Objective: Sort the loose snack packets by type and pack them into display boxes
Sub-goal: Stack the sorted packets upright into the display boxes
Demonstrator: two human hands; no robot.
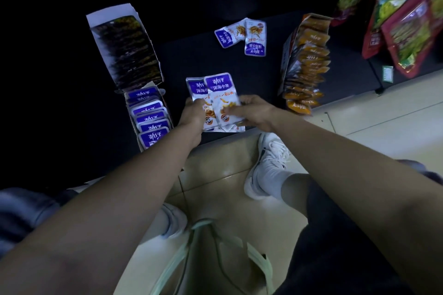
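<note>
Dark low table (191, 60) w/ 2 loose purple packets (241, 36) far-centre, purple-packet box (149, 118) L, dark-packet box (127, 48) behind it, orange-packet box (304, 64) R.

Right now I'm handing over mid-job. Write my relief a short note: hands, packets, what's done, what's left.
Left hand and right hand both grip the stack of purple packets at the black table's near edge.
Done: purple box, left of the hands, holds a row of purple packets; dark-packet box beyond it and orange-packet box on the right look full.
Left: pack the held stack into the purple box, then the two loose purple packets farther back.
</note>
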